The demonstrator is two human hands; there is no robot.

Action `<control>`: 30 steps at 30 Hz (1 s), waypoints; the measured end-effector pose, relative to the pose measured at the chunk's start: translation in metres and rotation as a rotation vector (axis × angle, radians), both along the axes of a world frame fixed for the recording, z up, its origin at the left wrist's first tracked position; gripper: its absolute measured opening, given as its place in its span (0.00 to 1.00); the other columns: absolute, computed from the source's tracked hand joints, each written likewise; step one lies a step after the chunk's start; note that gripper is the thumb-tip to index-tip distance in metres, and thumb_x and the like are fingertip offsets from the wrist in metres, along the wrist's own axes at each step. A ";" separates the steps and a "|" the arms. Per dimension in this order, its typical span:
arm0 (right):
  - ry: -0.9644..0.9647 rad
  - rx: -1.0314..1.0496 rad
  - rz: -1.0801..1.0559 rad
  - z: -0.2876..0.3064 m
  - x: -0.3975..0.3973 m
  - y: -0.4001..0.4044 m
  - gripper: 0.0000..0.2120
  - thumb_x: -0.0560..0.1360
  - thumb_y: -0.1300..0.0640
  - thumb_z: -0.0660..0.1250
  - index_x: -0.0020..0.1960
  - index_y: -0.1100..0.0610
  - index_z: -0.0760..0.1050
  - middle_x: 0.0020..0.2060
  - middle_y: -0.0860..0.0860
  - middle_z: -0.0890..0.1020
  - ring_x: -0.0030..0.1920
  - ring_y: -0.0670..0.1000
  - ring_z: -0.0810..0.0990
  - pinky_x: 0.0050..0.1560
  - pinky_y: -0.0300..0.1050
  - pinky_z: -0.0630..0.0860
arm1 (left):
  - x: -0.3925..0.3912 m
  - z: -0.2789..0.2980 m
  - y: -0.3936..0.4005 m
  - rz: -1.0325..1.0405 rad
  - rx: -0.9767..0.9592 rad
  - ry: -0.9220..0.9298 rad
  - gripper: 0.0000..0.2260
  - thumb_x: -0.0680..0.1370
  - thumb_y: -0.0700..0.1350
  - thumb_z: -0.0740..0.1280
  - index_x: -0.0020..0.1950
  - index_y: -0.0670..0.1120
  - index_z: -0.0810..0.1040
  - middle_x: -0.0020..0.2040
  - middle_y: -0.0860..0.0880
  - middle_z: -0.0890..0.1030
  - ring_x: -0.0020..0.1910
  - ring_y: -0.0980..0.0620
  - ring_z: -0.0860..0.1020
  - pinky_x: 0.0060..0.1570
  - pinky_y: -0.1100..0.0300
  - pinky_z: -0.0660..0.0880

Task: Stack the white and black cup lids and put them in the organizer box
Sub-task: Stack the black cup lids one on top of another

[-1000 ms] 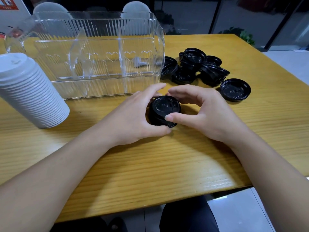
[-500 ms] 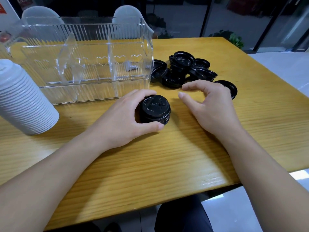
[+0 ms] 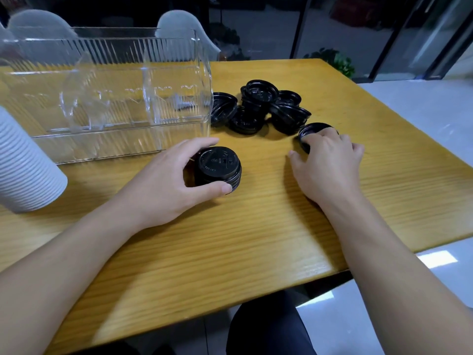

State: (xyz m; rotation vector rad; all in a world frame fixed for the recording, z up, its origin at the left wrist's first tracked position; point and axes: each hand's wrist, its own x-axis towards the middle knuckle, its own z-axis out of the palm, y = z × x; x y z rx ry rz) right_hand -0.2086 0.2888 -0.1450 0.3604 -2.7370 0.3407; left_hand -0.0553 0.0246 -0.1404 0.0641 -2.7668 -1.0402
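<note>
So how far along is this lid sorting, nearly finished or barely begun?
Roughly midway, it seems. Done: the white lids stand in one tall stack. In hand: the left hand grips a short stack of black lids while the right hand touches a single black lid. Left: a loose pile of black lids waits, and the clear organizer box holds no lids yet.
</note>
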 end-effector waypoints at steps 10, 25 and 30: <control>-0.023 -0.259 0.533 -0.008 0.020 -0.030 0.07 0.81 0.50 0.79 0.55 0.51 0.86 0.56 0.47 0.83 0.54 0.47 0.78 0.68 0.53 0.70 | 0.000 0.002 -0.003 -0.016 -0.005 0.007 0.36 0.73 0.72 0.80 0.78 0.65 0.75 0.71 0.65 0.81 0.73 0.60 0.78 0.77 0.47 0.74; 0.201 -0.074 0.603 -0.013 0.019 -0.037 0.02 0.82 0.58 0.76 0.53 0.55 0.87 0.49 0.50 0.83 0.52 0.58 0.80 0.63 0.55 0.68 | 0.002 0.008 0.001 -0.037 0.006 0.027 0.29 0.74 0.64 0.83 0.73 0.63 0.79 0.66 0.63 0.85 0.67 0.60 0.80 0.70 0.55 0.77; 0.189 -0.102 0.598 -0.012 0.022 -0.038 0.05 0.82 0.56 0.75 0.52 0.55 0.81 0.48 0.50 0.80 0.51 0.57 0.78 0.60 0.52 0.67 | 0.003 0.009 0.003 -0.048 -0.001 0.023 0.29 0.74 0.64 0.83 0.74 0.63 0.79 0.66 0.65 0.84 0.67 0.63 0.80 0.68 0.63 0.75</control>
